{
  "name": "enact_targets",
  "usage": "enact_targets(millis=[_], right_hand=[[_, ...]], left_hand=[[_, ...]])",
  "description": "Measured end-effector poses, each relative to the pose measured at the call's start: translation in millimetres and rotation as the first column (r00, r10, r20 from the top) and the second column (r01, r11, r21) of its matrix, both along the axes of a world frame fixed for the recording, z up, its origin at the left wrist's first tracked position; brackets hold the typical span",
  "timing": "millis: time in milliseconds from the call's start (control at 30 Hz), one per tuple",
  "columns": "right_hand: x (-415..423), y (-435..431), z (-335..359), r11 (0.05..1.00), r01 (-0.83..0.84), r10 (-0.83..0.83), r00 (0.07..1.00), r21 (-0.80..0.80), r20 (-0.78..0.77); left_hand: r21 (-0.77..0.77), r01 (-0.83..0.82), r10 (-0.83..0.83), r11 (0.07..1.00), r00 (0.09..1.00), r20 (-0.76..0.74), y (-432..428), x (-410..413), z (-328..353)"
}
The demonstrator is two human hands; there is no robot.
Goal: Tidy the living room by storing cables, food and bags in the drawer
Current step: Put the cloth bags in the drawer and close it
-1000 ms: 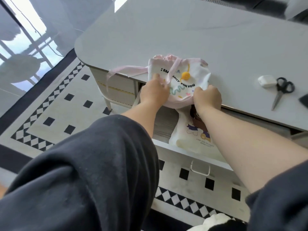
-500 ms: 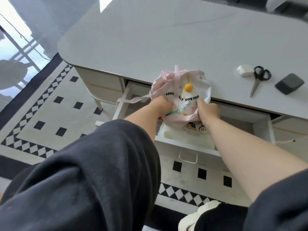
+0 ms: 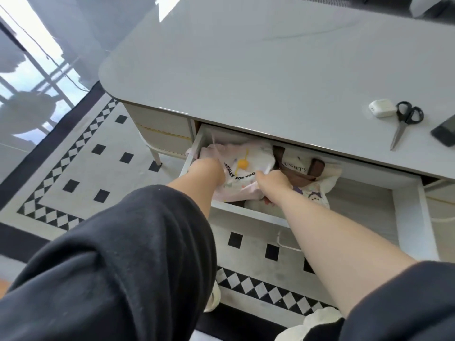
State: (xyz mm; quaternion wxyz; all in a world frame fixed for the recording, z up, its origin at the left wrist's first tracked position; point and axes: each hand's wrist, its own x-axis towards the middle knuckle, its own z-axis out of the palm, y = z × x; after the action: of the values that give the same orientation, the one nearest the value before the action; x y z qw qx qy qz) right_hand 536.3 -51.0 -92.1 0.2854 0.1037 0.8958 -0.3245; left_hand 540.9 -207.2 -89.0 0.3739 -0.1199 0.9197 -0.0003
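A pink and white cloth bag [image 3: 246,166] with black lettering and a yellow pompom lies in the left end of the open drawer [image 3: 406,205] under the table top. My left hand [image 3: 209,172] grips its left side. My right hand [image 3: 273,182] grips its right lower edge. To the right of it in the drawer lies a cream bag [image 3: 312,183] with brown straps and a cartoon print, partly hidden by my right hand.
On the grey table top [image 3: 270,70] at the right lie a small white charger [image 3: 381,108], black scissors [image 3: 406,121] and a dark phone [image 3: 445,130]. The right half of the drawer shows bare bottom. A checkered rug [image 3: 81,163] covers the floor.
Both hands have moved the pink bag off the table edge and down into the left end of the drawer. The camera has moved so that more of the drawer shows.
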Motion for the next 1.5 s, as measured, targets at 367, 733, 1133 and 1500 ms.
enact_targets(millis=[367, 733, 1133, 1500], right_hand=[[-10, -51, -38, 0.998, -0.038, 0.024, 0.972, 0.057, 0.233], [-13, -24, -57, 0.965, 0.094, -0.06, 0.988, 0.244, -0.143], [-12, -23, -56, 0.98, -0.003, 0.034, 0.988, 0.199, -0.154], [-12, -18, -61, 0.991, 0.057, -0.043, 0.993, 0.123, -0.107]], left_hand=[[0.031, -0.034, 0.036, 0.999, 0.998, -0.058, -15, 10, -41], [0.081, -0.167, 0.184, 0.983, 0.831, -0.524, -26, -4, -24], [-0.209, 0.049, -0.148, 0.977, 0.86, -0.488, -49, -13, -16], [0.35, -0.299, 0.4, 0.888, 0.878, -0.265, -19, -18, -24]])
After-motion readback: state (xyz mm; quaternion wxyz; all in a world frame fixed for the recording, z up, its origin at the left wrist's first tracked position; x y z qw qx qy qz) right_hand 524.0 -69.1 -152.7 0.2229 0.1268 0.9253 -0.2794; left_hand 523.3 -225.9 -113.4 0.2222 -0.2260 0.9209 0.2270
